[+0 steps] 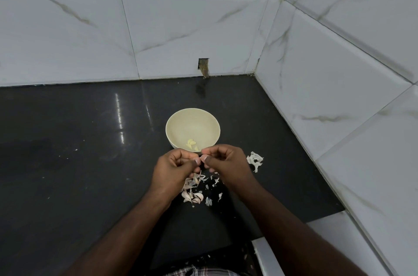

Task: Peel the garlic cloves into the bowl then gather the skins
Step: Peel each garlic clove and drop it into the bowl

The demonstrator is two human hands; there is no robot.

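I judge peeling midway | round cream bowl (193,127) at 12 o'clock holds about 3 peeled garlic cloves (191,144) | left hand (175,166) and right hand (226,162) pinch something hidden, likely a clove | unpeeled cloves (192,195), loose papery skins (255,160) at 3 o'clock ungathered

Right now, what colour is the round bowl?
Pale cream round bowl; clearest in the head view.

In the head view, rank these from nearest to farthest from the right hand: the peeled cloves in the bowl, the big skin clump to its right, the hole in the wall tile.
From the right hand:
1. Peeled cloves in the bowl, just beyond and left of the fingers. The skin clump, beside the hand on its right, is too close to call against them.
2. Hole in the wall tile, far back above the counter.
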